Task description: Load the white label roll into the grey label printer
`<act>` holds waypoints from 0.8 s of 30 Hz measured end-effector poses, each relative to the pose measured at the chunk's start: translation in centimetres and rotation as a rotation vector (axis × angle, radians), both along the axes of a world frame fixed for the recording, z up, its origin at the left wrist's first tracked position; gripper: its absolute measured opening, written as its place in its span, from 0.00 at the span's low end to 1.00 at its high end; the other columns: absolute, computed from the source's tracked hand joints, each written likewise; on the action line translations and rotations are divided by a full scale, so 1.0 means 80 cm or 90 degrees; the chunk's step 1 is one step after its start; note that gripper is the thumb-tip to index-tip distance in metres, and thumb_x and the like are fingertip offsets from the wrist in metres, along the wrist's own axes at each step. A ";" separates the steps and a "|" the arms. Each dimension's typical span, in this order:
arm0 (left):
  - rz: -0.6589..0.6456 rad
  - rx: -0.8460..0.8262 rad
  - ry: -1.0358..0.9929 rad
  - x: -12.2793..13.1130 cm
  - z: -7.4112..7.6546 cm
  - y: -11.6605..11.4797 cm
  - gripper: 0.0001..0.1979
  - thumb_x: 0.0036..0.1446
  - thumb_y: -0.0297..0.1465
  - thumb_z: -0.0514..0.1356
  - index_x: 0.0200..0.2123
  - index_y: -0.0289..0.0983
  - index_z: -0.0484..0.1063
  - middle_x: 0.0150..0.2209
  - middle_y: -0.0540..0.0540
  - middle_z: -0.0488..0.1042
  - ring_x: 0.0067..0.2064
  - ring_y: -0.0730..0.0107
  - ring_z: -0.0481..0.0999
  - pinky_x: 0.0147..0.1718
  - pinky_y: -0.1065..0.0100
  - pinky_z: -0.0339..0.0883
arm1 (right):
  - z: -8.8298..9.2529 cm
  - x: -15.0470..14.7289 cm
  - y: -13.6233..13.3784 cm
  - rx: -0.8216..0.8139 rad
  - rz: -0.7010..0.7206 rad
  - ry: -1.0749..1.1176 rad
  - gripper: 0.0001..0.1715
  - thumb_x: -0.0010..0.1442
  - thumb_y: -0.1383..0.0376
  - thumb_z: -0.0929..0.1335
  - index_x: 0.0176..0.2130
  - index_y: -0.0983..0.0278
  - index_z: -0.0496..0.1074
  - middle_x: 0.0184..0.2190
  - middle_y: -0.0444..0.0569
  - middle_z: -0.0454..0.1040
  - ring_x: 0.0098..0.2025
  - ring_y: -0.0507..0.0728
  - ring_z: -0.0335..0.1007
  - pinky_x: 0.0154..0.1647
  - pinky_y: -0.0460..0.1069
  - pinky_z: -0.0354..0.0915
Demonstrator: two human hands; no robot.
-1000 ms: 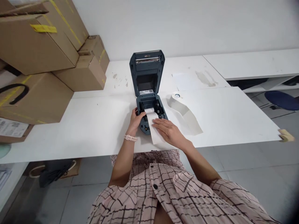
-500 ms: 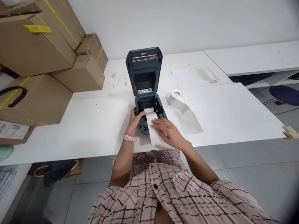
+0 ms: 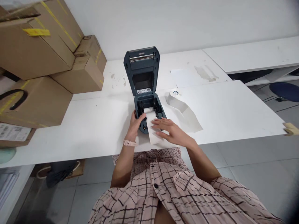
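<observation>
A dark label printer (image 3: 143, 69) stands on the white table with its lid raised upright. From a small roll inside it, a white label strip (image 3: 153, 137) runs out over the front edge toward me. My left hand (image 3: 134, 126) grips the printer's left side, its thumb over the rim beside the strip. Stretched and slightly spread, the fingers of my right hand (image 3: 170, 130) lie on the strip near the printer's front right edge. To the right of the printer lies another label roll (image 3: 172, 98), its long strip unwound across the table.
Several cardboard boxes (image 3: 53, 99) are stacked on the left of the table (image 3: 102, 133). A white sheet (image 3: 181, 77) lies behind the loose roll. A blue stool (image 3: 285, 91) stands beyond the table's right end.
My right hand's fingers have spread slightly and its thumb sits apart from them. My left hand keeps its place on the printer. The whole view has shifted slightly.
</observation>
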State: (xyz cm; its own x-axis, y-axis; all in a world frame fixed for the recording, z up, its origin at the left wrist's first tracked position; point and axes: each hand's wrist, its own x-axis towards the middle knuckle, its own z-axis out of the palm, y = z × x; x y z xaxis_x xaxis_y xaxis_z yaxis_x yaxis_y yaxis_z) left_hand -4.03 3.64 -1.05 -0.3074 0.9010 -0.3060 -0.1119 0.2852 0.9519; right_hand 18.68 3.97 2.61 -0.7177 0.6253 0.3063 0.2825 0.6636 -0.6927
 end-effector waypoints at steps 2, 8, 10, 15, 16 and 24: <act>-0.032 0.026 0.001 0.014 0.006 -0.028 0.45 0.56 0.47 0.70 0.71 0.47 0.56 0.70 0.39 0.65 0.69 0.45 0.67 0.61 0.52 0.70 | 0.021 0.002 0.021 -0.013 -0.071 0.102 0.25 0.72 0.53 0.67 0.64 0.53 0.71 0.65 0.50 0.74 0.67 0.65 0.69 0.68 0.68 0.67; -0.100 0.078 0.028 0.035 0.009 -0.092 0.49 0.59 0.48 0.67 0.76 0.51 0.45 0.75 0.42 0.57 0.73 0.48 0.62 0.66 0.54 0.65 | 0.106 -0.056 0.189 -0.015 -0.263 0.323 0.43 0.66 0.34 0.60 0.72 0.46 0.53 0.77 0.40 0.51 0.78 0.63 0.48 0.73 0.64 0.60; -0.114 0.089 0.031 0.033 0.006 -0.100 0.48 0.60 0.50 0.65 0.76 0.51 0.45 0.75 0.43 0.57 0.73 0.49 0.60 0.68 0.54 0.63 | 0.130 -0.085 0.247 -0.131 -0.261 0.335 0.44 0.64 0.31 0.60 0.70 0.45 0.56 0.75 0.39 0.55 0.77 0.61 0.50 0.71 0.62 0.62; -0.053 0.049 0.035 0.012 0.001 -0.106 0.41 0.65 0.56 0.55 0.75 0.48 0.50 0.77 0.45 0.51 0.77 0.51 0.52 0.71 0.55 0.57 | 0.144 -0.108 0.258 -0.222 -0.205 0.352 0.41 0.69 0.32 0.53 0.58 0.55 0.72 0.58 0.43 0.78 0.62 0.55 0.70 0.67 0.56 0.65; -0.033 0.045 0.041 0.007 0.002 -0.105 0.41 0.65 0.57 0.53 0.75 0.48 0.50 0.78 0.45 0.50 0.77 0.52 0.51 0.71 0.55 0.57 | 0.137 -0.102 0.235 -0.185 -0.202 0.379 0.40 0.71 0.35 0.53 0.57 0.57 0.73 0.57 0.42 0.78 0.60 0.54 0.71 0.67 0.55 0.65; 0.022 0.125 0.059 0.011 0.022 -0.064 0.43 0.63 0.59 0.55 0.75 0.53 0.47 0.79 0.49 0.44 0.78 0.53 0.47 0.71 0.56 0.58 | 0.014 -0.041 0.026 -0.048 -0.281 0.292 0.25 0.67 0.41 0.68 0.52 0.53 0.74 0.59 0.48 0.75 0.66 0.63 0.68 0.71 0.62 0.63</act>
State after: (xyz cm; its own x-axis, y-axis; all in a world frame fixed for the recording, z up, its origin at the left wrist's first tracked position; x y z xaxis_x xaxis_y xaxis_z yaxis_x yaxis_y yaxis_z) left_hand -3.18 -1.46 0.69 -0.3583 0.9289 -0.0942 -0.0284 0.0900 0.9955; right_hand 15.41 6.07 3.72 -0.1943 0.8641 0.4643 0.1819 0.4968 -0.8486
